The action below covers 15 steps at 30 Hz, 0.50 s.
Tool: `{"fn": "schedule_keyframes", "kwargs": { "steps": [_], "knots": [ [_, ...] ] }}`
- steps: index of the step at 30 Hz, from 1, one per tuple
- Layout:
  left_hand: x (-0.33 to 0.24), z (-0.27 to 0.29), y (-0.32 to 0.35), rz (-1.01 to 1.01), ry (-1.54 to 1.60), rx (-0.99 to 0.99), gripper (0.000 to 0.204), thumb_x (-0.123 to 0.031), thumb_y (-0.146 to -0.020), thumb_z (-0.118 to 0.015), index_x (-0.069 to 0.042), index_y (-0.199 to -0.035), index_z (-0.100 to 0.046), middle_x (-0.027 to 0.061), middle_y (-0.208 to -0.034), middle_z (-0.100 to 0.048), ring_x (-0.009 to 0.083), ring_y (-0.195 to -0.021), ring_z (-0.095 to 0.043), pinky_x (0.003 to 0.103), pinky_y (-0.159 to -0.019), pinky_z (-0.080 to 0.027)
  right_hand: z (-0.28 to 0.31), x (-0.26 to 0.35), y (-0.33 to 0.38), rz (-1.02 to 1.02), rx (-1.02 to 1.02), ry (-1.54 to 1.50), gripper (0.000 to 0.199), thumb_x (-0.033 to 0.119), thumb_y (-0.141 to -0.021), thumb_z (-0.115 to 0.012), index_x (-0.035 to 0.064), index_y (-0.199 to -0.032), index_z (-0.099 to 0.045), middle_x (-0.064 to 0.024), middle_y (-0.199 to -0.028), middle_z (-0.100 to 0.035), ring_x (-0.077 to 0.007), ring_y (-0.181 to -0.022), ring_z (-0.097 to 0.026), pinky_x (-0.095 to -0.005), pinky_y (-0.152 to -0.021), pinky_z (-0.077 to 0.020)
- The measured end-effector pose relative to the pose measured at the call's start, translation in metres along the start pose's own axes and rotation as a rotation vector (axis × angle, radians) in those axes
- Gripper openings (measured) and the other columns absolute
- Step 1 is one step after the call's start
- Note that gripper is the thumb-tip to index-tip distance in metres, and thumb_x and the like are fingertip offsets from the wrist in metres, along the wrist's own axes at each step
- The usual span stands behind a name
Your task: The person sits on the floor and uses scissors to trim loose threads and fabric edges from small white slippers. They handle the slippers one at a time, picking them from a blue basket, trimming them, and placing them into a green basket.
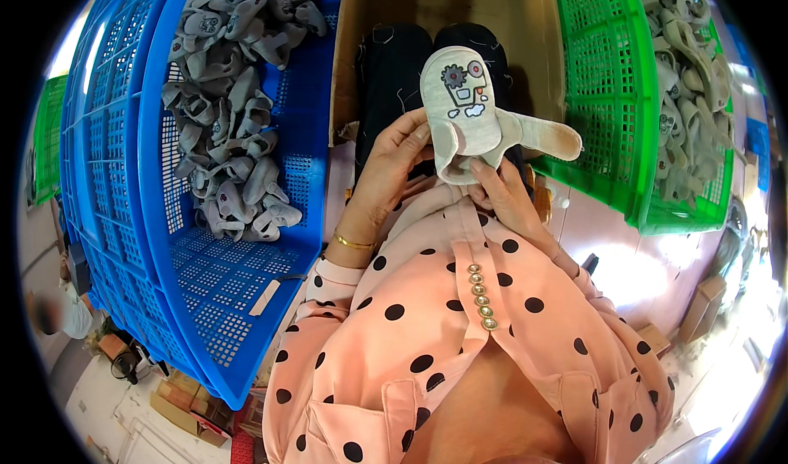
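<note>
Bright, even light. Glare whitens the floor right of the green plastic lattice crate (pixel 607 95); its straight edges bow; beyond, corners go black.

2 plastic crates are seen: 1 blue crate (pixel 238 300) and 1 green crate (pixel 603 95). 1 grey shoe upper (pixel 472 107) with a printed cartoon patch is held up by 2 hands, the left hand (pixel 394 164) and the right hand (pixel 505 197). Too many grey uppers to be counted are heaped in each crate. 1 gold bracelet (pixel 353 241) is worn.

Head-worn fisheye, steeply downward, close over lap.
</note>
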<state>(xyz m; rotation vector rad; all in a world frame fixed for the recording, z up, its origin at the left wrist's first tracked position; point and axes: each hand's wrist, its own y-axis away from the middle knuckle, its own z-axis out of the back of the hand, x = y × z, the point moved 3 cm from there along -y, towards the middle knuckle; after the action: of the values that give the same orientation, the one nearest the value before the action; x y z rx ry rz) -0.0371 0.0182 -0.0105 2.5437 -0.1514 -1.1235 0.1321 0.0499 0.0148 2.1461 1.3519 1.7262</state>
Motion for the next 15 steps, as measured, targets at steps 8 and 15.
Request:
{"fn": "schedule_keyframes", "kwargs": {
  "steps": [8, 15],
  "knots": [
    [0.001, 0.003, 0.003, 0.022, -0.036, -0.037, 0.032, -0.017, -0.1, -0.051, 0.0, -0.128, -0.054, 0.0085, -0.113, -0.065, 0.0144, -0.1, -0.064, 0.03, -0.089, -0.052, -0.004, -0.003, 0.0, 0.0, 0.018, -0.067, 0.031, 0.017, -0.098, -0.054, 0.001, -0.123, -0.046, 0.0048, -0.07, -0.04, -0.0029, -0.055, -0.032, -0.02, -0.047, -0.0253],
    [0.0, -0.001, 0.002, 0.109, -0.016, -0.092, 0.032, -0.016, -0.099, -0.052, 0.001, -0.126, -0.054, 0.0108, -0.116, -0.064, 0.0179, -0.105, -0.062, 0.032, -0.092, -0.05, 0.004, -0.011, -0.003, -0.023, -0.105, 0.003, 0.032, 0.021, -0.095, -0.06, 0.0034, -0.121, -0.053, 0.0019, -0.079, -0.056, -0.003, -0.056, -0.045, -0.0191, -0.048, -0.0379]
  ]
}}
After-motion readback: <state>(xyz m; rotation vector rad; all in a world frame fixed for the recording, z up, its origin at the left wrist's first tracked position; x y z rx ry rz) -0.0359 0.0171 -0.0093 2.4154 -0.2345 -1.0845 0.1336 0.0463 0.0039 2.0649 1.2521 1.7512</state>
